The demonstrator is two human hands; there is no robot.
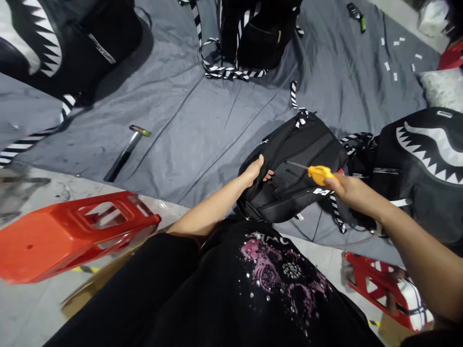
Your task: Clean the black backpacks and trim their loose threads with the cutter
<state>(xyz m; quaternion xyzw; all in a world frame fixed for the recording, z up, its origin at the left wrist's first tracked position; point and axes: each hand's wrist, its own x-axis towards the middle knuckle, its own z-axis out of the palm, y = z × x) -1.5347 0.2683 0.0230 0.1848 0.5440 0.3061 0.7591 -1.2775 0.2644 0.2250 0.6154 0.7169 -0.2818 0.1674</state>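
A black backpack (311,144) lies back side up in front of me, with its mesh back panel and straps showing. My left hand (257,172) is closed around its left edge, thumb on top and some fingertips showing further in. In my right hand (342,187) is a yellow-handled tool (320,174) with a thin metal end. That end points left over the mesh panel; whether it touches the fabric I cannot tell. Black-and-white striped straps (294,96) stick out from the far end of the backpack. A white label (320,191) shows near my right hand.
Grey sheeting (188,125) covers the work surface. More black backpacks lie at the upper left (104,43), the top (260,38) and the right (415,193). A hammer (126,152) rests at left. Red stools (72,231) stand on both sides. White slips (387,66) lie upper right.
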